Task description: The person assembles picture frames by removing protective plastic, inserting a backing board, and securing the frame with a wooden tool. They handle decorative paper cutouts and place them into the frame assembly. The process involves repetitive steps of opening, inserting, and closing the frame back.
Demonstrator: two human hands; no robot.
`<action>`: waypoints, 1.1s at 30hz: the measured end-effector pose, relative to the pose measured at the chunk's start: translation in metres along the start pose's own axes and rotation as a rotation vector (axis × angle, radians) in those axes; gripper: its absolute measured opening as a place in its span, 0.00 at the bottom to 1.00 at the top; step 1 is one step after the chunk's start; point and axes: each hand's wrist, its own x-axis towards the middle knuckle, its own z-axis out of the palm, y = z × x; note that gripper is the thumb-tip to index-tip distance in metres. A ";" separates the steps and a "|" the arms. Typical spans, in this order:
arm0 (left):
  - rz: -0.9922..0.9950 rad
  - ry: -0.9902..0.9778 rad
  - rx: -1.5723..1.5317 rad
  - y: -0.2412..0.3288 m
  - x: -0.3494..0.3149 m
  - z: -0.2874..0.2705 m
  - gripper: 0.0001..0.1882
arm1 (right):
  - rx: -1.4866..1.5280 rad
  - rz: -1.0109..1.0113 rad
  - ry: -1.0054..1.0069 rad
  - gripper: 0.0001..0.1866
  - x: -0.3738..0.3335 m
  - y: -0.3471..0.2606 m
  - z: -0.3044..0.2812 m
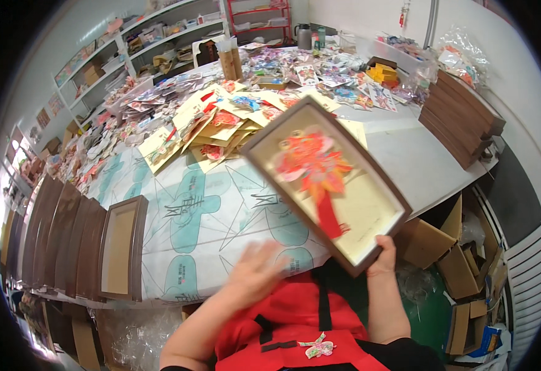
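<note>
A brown shadow-box picture frame (369, 167) is raised and tilted above the table's near edge. Inside it, a red and orange flower-like ornament (312, 162) with a red ribbon strip lies on a cream backing. My right hand (382, 256) grips the frame's lower right corner, thumb on the front rim. Fingers stretched out, slightly smeared by motion, my left hand (259, 269) is apart from the frame, over the table's front edge, with nothing visible in it. Cream cards with similar ornaments (224, 120) lie piled beyond the frame.
Several brown frames (122, 247) stand in a row at the left table edge. More brown frames (459, 120) are stacked at right. Small colourful pieces (270, 65) heap across the far table (406, 145). Cardboard boxes (428, 241) are on the floor at right; shelves (174, 31) line the back.
</note>
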 end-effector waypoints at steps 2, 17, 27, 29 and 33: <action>-0.304 0.170 0.059 -0.032 -0.048 -0.021 0.31 | -0.066 -0.128 0.149 0.35 0.013 -0.033 -0.007; -1.596 1.255 -0.530 -0.137 -0.326 -0.092 0.40 | -0.165 -0.301 0.462 0.33 0.138 -0.195 -0.123; -1.602 1.460 -0.423 -0.155 -0.300 -0.085 0.27 | -0.299 -0.119 0.634 0.38 0.186 -0.247 -0.188; -1.603 1.539 -0.444 -0.147 -0.294 -0.083 0.26 | -0.319 -0.153 0.655 0.37 0.192 -0.244 -0.190; -1.626 1.670 -0.770 -0.114 -0.304 -0.094 0.20 | -0.224 -0.319 0.684 0.36 0.174 -0.190 -0.123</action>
